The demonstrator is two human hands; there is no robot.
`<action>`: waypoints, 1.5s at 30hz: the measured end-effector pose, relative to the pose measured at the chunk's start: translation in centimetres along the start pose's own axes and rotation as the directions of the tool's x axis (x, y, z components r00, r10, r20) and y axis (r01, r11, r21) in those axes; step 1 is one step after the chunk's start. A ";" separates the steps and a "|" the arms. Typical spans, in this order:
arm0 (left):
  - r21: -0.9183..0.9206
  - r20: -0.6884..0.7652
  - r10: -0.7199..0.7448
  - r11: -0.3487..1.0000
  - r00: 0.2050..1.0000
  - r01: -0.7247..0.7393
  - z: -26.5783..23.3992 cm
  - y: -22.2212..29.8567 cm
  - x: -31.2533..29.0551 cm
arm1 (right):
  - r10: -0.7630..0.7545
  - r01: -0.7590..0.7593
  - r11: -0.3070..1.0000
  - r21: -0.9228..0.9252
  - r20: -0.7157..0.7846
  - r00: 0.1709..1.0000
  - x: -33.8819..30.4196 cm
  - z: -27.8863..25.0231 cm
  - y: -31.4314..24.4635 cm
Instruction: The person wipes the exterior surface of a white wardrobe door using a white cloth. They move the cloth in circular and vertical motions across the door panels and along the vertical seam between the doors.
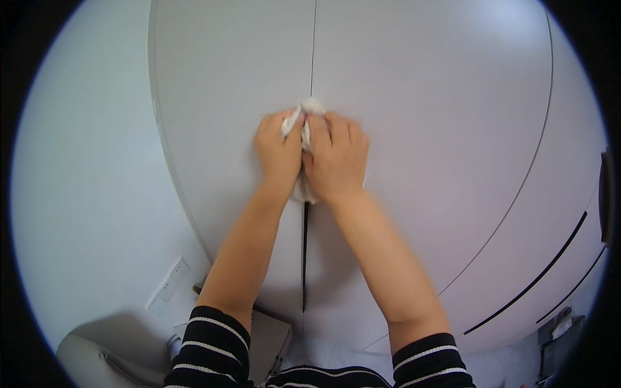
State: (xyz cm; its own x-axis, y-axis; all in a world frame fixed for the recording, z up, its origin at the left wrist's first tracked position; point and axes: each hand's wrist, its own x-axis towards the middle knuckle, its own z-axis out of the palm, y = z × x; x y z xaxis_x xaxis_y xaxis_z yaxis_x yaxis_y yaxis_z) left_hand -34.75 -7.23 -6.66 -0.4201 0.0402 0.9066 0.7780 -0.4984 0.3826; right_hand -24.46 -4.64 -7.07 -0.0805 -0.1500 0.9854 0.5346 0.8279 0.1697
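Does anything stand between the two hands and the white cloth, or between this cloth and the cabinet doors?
Nothing visible does: the left hand and right hand both grip the white cloth directly, in front of where the cabinet doors meet. What lies behind the cloth is hidden.

Pale bluish wall with white sockets at left, light floor below, soft glare upper right.
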 end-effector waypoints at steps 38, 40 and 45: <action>0.232 0.265 -0.618 0.786 0.740 0.574 -8.8 -10.2 -39.8 | 0.096 -0.454 0.833 0.317 0.725 0.682 -30.6 -11.6 -0.7; 0.166 0.261 -0.666 0.744 0.699 0.647 -8.9 -10.6 -38.9 | 0.272 -0.723 0.666 0.184 0.842 0.465 -32.6 -10.9 -3.3; 0.085 0.180 -0.301 0.953 0.937 0.290 -6.2 -6.8 -26.4 | 0.473 -0.843 0.465 0.270 0.729 0.495 -27.0 -6.8 -5.0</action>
State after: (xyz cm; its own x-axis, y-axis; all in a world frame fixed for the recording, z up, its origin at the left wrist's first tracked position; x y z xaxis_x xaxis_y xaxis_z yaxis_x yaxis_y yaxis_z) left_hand -31.88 -10.24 -34.31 -0.5433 0.3433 0.7661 0.6597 -0.3898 0.6425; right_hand -19.28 -8.41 -34.59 -0.4001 0.7114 0.5778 0.0894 0.6578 -0.7479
